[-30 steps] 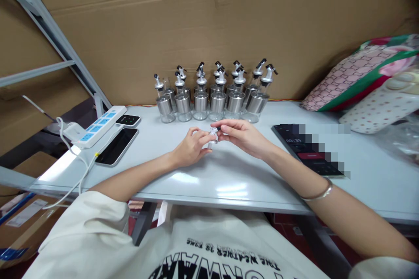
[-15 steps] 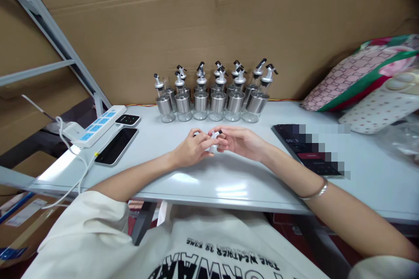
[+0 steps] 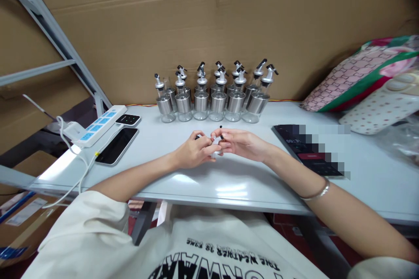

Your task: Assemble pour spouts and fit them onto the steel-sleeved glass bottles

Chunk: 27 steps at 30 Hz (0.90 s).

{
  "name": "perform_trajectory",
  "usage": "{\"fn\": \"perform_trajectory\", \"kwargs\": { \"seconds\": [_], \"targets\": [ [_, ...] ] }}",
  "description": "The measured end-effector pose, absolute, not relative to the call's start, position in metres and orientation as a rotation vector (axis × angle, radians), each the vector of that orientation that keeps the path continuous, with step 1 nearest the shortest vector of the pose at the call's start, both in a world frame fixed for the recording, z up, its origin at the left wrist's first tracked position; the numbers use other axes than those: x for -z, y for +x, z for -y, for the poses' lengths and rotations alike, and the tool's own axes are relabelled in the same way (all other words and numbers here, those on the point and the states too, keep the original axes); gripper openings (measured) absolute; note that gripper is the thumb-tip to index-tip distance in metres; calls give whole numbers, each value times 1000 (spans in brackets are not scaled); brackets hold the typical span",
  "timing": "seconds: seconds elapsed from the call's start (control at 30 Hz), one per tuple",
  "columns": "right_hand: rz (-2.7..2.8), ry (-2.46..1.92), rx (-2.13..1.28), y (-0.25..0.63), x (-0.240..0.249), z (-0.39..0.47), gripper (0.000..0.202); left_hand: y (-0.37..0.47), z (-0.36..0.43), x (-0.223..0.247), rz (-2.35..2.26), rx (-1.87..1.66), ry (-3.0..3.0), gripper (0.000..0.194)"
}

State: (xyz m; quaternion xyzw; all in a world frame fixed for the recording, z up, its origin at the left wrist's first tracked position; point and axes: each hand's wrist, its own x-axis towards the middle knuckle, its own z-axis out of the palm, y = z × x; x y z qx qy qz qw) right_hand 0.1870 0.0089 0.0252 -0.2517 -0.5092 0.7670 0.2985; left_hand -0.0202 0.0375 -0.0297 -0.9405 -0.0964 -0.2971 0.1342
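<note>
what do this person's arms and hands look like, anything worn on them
Both the left hand and the right hand are bare, with no gloves. Loose off-white sleeves cover the upper arms, leaving the forearms uncovered. A thin, shiny silver-coloured bracelet circles the right forearm; none shows on the left.

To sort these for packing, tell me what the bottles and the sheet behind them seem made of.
Bottles: probably smooth clear glass, by their see-through, glossy bases; clear plastic is possible. Their sleeves: likely brushed steel, silver-grey with a soft sheen. Sheet: cardboard, matte brown, creased, with a ragged hole.
</note>
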Motion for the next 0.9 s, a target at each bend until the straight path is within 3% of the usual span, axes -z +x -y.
{"fn": "perform_trajectory", "kwargs": {
  "seconds": [0.33,0.5,0.67,0.77,0.9],
  "targets": [
    [1203,-738,-1959,177,-32,-2,22,-19,-36,15,241,1060,-2691,36],
    [1183,-788,-1798,178,-38,-2,31,-39,-46,-8,454,1077,-2785,47],
    [1072,-884,-1722,181,-36,-10,32,-56,-52,-22,992,683,-2905,25],
    [1016,-922,-1716,182,-33,-14,30,-56,-53,-21,1006,375,-2881,13],
    [1003,-920,-1723,182,-32,-14,28,-54,-55,-17,899,264,-2819,12]
  ]
}}
